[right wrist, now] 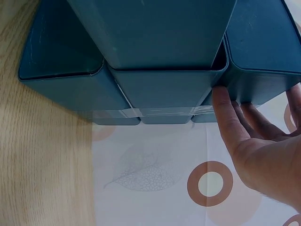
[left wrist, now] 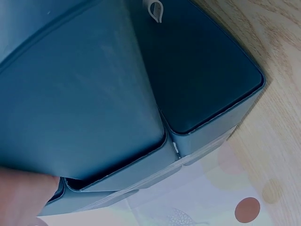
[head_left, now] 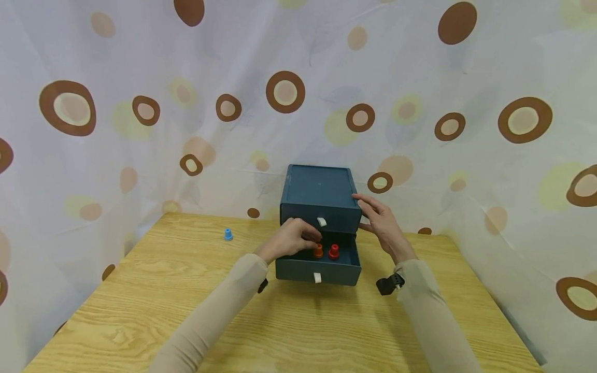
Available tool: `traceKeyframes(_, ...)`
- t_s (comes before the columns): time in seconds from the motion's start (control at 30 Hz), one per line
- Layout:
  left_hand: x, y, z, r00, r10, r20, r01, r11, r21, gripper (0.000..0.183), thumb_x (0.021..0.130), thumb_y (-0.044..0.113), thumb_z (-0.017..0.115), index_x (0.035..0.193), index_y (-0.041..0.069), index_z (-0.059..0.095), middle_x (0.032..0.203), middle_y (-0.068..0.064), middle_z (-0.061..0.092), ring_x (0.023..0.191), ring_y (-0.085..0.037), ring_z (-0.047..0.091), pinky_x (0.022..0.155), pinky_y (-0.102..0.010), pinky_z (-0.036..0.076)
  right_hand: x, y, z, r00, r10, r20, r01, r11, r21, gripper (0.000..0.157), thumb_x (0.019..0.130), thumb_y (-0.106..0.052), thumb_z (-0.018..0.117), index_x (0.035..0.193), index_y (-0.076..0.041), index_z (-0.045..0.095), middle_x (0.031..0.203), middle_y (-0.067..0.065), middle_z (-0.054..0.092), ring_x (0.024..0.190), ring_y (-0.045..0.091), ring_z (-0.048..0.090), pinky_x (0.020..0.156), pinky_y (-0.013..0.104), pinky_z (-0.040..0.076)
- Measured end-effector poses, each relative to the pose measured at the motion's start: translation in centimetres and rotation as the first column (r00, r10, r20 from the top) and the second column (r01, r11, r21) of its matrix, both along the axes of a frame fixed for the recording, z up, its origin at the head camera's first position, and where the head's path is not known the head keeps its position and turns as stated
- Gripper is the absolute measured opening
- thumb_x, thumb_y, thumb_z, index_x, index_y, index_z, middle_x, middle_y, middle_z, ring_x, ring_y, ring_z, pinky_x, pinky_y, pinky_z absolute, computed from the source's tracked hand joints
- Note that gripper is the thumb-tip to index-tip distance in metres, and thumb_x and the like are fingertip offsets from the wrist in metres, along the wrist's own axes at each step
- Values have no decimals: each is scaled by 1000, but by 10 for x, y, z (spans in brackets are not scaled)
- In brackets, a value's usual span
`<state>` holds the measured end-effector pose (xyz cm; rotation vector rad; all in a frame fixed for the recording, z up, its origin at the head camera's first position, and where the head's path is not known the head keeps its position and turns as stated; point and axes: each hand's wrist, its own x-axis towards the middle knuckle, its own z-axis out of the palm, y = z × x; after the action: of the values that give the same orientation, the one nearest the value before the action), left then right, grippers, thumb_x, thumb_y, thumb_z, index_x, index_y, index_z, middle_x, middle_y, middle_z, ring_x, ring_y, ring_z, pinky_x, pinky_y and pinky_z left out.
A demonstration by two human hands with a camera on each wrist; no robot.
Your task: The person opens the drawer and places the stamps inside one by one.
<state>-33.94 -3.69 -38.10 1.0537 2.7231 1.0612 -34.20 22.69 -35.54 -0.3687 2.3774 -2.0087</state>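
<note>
Down at the left fingertips: the left hand (head_left: 295,239) is bent over the near side of the pulled-out drawer (head_left: 298,270), thumb and fingers curving towards each other right at the top of the orange peg (head_left: 318,253). A narrow gap shows between them, but whether they pinch the peg or only touch it, I cannot tell; the left wrist view has the drawer in the way.

And here's the relation that matters: the orange peg stands upright, long axis vertical, narrow end up, directly below the tips of that left hand. Left is clearly the nearer hand. The peg sits inside the drawer, close to its front edge, and just to its right, towards the front right corner, stands the red peg (head_left: 333,253), also upright.

Across to the right hand (head_left: 383,224): fingers extended and spread, resting against the right side of the drawer cabinet (head_left: 319,185), one fingertip up at its top edge, no peg held, and well apart from the orange one.

Further out, the blue peg (head_left: 228,235) stands alone on the bench (head_left: 140,290), near the back edge, towards the back left corner, beyond the left hand.
</note>
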Motion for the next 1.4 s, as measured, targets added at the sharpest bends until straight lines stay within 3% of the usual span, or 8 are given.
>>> traceKeyframes(0.2,2,-2,0,1000,8,-7,-8,998,57,21,90,11,72,110,9,76,105,0,75,97,-12,69,84,-26,56,0,0,-1,1000,1,-4,-1,1000,-4,54,104,-39,45,150,-11,40,162,10,22,149,37,23,110,58,36)
traceKeyframes(0.47,3,-6,0,997,-21,-78,31,991,130,19,89,13,72,106,5,76,101,-3,76,92,-13,70,80,-25,57,-1,-1,0,1000,3,-10,-3,1000,-4,54,104,-41,45,150,-12,41,162,11,23,149,37,23,109,58,37)
traceKeyframes(0.67,5,-8,0,995,-17,-97,36,980,197,18,90,18,72,103,6,77,96,-2,76,80,-8,70,73,-21,56,-1,2,-2,1000,-1,-12,1,1000,10,56,103,-44,45,150,-13,40,162,12,22,148,38,24,109,57,38)
traceKeyframes(0.83,8,-14,-3,994,-4,-112,39,950,310,13,89,15,73,97,6,77,89,-5,76,71,-17,70,65,-22,56,-1,3,-4,1000,0,-20,0,1000,21,57,102,-44,46,149,-13,41,162,12,23,148,38,24,108,57,39)
traceKeyframes(0.97,25,-23,9,998,4,-65,22,918,397,12,90,7,71,98,-1,76,92,-15,74,77,-36,69,66,-20,54,0,2,-3,1000,8,-30,-7,1000,25,56,103,-44,46,150,-13,41,162,11,22,148,39,22,108,58,38)
traceKeyframes(1.07,38,-28,17,999,27,-43,-6,902,432,11,90,3,69,97,-4,75,93,-19,73,79,-42,67,65,-18,51,0,1,-3,999,11,-33,-10,1000,17,55,103,-42,46,150,-12,41,162,11,22,148,40,22,108,58,38)
traceKeyframes(1.27,39,-41,10,993,93,-72,-47,874,484,10,89,5,71,90,-5,74,80,-23,68,67,-41,60,58,-20,45,-1,1,-4,999,10,-39,-10,1000,9,56,103,-43,47,149,-13,42,161,11,25,147,38,25,108,58,39)
traceKeyframes(1.4,39,-50,5,991,127,-48,-86,858,506,15,89,9,72,85,-6,74,66,-21,61,54,-26,51,52,-20,39,-1,3,-5,999,10,-40,-10,1000,11,56,102,-44,46,149,-13,42,161,12,24,147,39,25,108,58,38)
